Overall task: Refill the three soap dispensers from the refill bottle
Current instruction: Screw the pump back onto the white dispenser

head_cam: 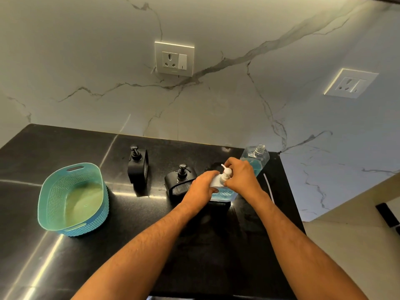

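— What are the hands on?

— A white soap dispenser [223,192] with a clear body full of blue liquid, standing on the black tabletop [121,245]. The left hand [202,187] wraps its side, and the right hand [240,177] curls its fingers round the white pump head [225,173]. The two hands sit close together, both clamped on that one dispenser.

— And the other dispensers?

— Two black ones. One black dispenser [179,180] stands just left of the left hand, nearly touching it. The second black dispenser [138,166] stands further left and further back.

— The refill bottle?

— The refill bottle [256,158] stands just behind the right hand, clear plastic, uncapped, with blue liquid low down inside.

— Anything hard to make out?

— The hands cover most of the white dispenser's top, so I cannot tell whether the pump is screwed down. A thin white tube [268,187] lies right of the right wrist, partly hidden. A teal basket [72,200] stands well left of both hands.
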Demonstrator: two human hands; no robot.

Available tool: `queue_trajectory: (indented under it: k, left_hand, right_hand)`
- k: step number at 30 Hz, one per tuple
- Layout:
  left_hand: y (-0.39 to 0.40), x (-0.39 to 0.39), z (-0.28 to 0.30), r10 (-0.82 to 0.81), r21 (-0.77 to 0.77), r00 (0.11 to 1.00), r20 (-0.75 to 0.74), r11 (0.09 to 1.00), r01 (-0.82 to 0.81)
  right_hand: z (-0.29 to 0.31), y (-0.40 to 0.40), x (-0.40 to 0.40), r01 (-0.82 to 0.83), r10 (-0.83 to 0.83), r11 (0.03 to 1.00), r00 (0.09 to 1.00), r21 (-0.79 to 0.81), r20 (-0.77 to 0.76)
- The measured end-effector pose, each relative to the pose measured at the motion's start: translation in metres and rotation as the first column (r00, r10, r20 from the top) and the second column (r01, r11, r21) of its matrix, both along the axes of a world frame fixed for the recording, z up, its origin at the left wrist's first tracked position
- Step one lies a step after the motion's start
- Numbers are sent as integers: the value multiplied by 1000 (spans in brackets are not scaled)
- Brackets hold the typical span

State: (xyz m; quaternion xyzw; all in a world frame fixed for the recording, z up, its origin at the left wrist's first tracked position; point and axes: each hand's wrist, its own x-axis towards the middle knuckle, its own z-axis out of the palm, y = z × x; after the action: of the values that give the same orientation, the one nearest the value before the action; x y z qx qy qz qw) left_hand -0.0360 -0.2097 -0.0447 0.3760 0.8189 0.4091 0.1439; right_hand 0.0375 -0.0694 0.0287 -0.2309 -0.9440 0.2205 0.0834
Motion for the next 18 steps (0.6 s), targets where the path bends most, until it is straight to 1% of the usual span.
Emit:
queue_trajectory:
  k: [2,8,10,13,18]
  left_hand:
    - [0,0,-1,3,6,1000,4,1000,-4]
    - [1,1,-1,5,5,1000,-5,1000,-5]
    - [0,1,0,4,5,1000,-12,1000,-4]
    - [1,0,-1,8,2,1000,-18,1000,-8]
    - [2,0,-2,8,-20,1000,-16,1000,-8]
  right_hand:
    - [-3,2,1,10,-12,999,999,-43,-37]
    - [-17,2,12,46,-60,995,985,-87,-163]
    - [-22,5,13,38,-53,995,985,-90,-164]
    - [-28,5,13,40,-60,990,987,-133,-152]
    - [-31,5,14,97,-110,991,983,-95,-147]
